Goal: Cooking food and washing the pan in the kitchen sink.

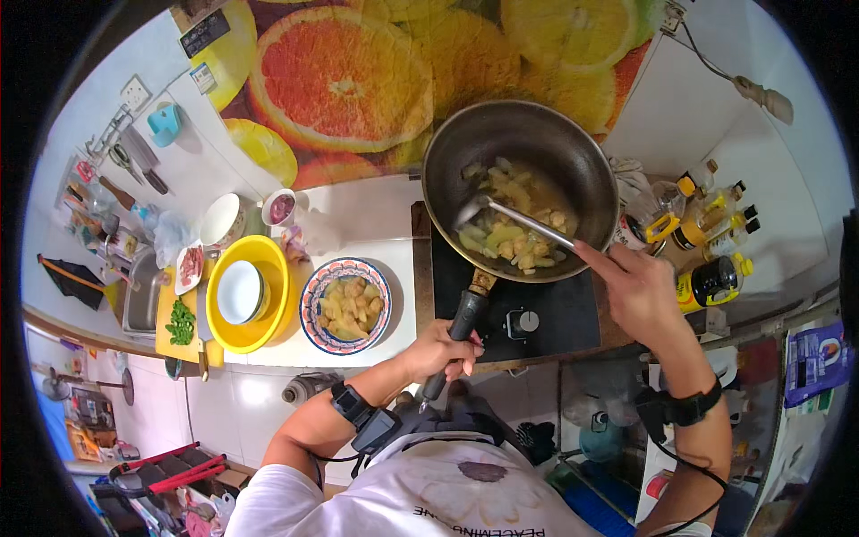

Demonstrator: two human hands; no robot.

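My left hand (443,352) is wrapped around the black handle (463,319) of a large dark wok (520,134). The wok sits tilted over a black cooktop (570,322) with a single knob. In my right hand (631,285) is a metal cooking ladle (533,223), its head down in the wok. Pale green vegetable slices and light brown meat pieces (517,245) lie in some liquid there. To the left of the wok, a patterned bowl (309,329) holds similar food (352,309).
A yellow plastic basin (282,322) with white bowls (240,292) stands farther left. Past it, a cutting board (164,329) carries chopped greens (181,322), beside a plate of sliced meat (190,268) and a sink (142,288). Several sauce and oil bottles (711,285) crowd the right side.
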